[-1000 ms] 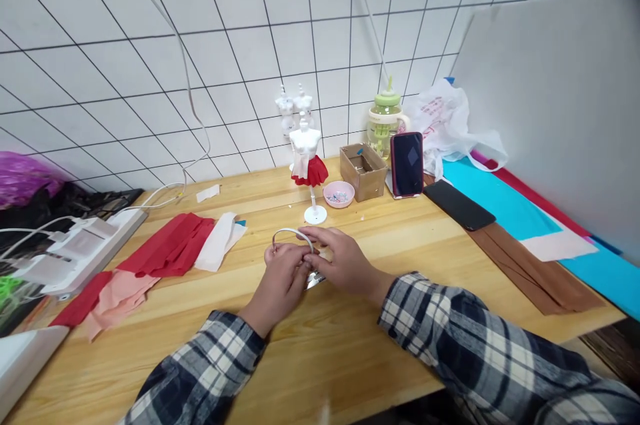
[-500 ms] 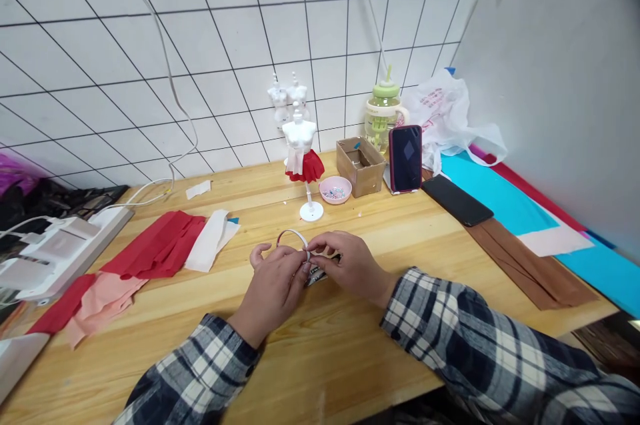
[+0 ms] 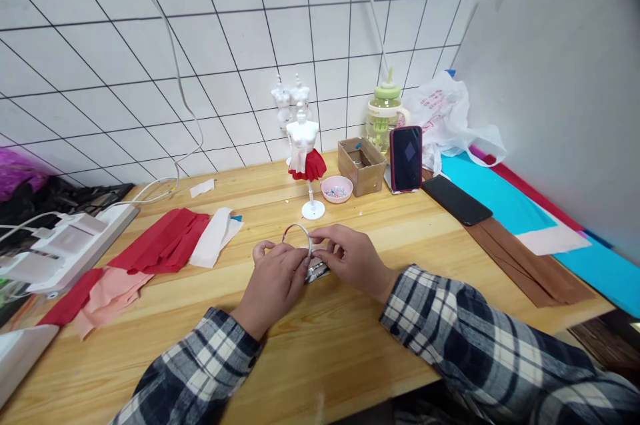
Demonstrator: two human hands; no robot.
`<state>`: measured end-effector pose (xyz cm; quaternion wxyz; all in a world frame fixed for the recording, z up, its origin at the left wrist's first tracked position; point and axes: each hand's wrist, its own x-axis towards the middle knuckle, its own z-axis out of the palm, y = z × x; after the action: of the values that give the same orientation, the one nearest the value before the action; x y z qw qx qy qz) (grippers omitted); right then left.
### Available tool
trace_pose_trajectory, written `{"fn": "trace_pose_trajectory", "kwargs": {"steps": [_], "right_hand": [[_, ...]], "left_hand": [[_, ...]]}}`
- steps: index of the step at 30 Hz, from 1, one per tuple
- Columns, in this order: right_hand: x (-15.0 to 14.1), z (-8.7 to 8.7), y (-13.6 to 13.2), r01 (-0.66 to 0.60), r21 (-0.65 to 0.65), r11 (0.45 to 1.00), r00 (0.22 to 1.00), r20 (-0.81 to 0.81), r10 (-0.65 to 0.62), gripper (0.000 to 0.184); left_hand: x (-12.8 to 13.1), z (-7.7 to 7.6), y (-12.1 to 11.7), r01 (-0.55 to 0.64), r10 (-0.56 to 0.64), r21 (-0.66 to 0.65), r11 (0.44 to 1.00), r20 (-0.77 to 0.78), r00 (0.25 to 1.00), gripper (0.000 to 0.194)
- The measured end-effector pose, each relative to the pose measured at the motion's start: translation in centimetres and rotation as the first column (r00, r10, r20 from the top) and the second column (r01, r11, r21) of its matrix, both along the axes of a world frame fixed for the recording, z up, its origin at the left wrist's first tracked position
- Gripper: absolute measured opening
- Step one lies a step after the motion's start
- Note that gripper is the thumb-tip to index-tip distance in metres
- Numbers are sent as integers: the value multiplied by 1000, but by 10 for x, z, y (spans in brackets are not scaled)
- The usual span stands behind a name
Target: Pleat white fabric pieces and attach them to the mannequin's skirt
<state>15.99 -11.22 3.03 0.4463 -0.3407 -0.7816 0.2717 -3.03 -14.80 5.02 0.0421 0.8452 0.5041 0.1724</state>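
Note:
A thin white ring with a reddish inner side, which looks like a narrow tape roll [image 3: 299,227], stands upright between my hands over the table. My left hand [image 3: 275,285] grips its lower right part between thumb and fingers, the back of the hand hiding the lower left. At the ring's right edge are the curled thumb and index finger of my right hand [image 3: 356,258]; whether they pinch a loose end is too small to see. Under the fingertips lies a small silver and black piece [image 3: 317,271], partly covered.
Behind my hands stand a white mini dress form [image 3: 303,135] with a red skirt, a pink bowl [image 3: 337,189] of beads and a cardboard box [image 3: 361,168]. Red cloth [image 3: 160,241] and a power strip [image 3: 75,251] lie left. A phone [image 3: 406,158], black phone [image 3: 457,199] and brown fabric [image 3: 530,265] are right.
My right thumb and index finger have parted slightly, with the index finger raised along the ring's right edge. More of the silver and black piece shows. The view has shifted slightly.

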Motion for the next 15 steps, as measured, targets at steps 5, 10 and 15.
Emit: {"fn": "trace_pose_trajectory", "kwargs": {"steps": [5, 10, 15], "right_hand": [[1, 2, 0, -40, 88, 995, 998, 56, 36, 8], [-2, 1, -3, -107, 140, 984, 987, 136, 88, 8], [-7, 3, -11, -130, 181, 975, 981, 170, 99, 14]], "left_hand": [[2, 0, 0, -18, 18, -10, 1000, 29, 999, 29], [1, -2, 1, -27, 35, -48, 998, 182, 983, 27], [7, 0, -3, 6, 84, -188, 982, 465, 881, 31]]}}
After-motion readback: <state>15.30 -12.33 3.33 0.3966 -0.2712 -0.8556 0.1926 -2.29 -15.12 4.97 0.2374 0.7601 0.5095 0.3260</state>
